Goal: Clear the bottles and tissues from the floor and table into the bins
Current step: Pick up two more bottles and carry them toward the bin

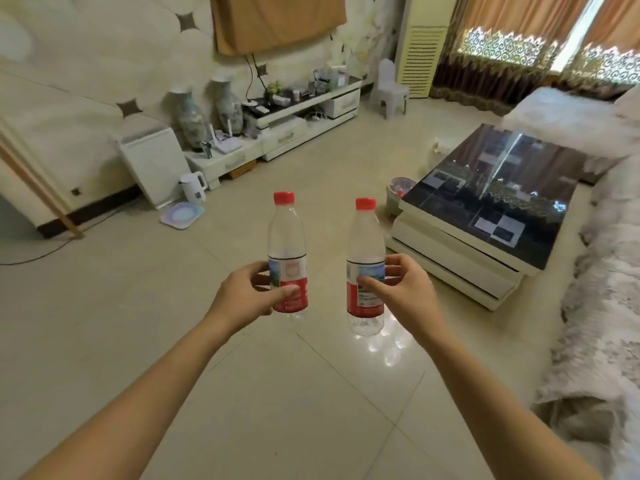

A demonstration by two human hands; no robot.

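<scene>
While both arms reach forward above the tiled floor [242, 393], each hand grips one bottle upright in the air

Left hand [242, 294]: fingers and thumb curled round the label of the left bottle [287, 254], thumb on the front, fingers behind

Right hand [403, 292]: thumb and fingers wrapped round the label of the right bottle [366, 268], grasping it at mid-height

Look of the bottles: clear plastic, red screw caps, see-through bodies with ribbed bases; whether any water is left inside cannot be told

Labels: a band round the lower half of each, blue-and-white picture at the top, red below; small dark print shows on the red part of the right bottle, too fine to read

Where they are: side by side and apart, held over the floor, off the near left corner of the table [491, 202]

Table: low, dark glossy top on a white base, reflecting the window

Bin [398, 195]: small, on the floor, just beside the table's left corner, something pale and red inside
</scene>
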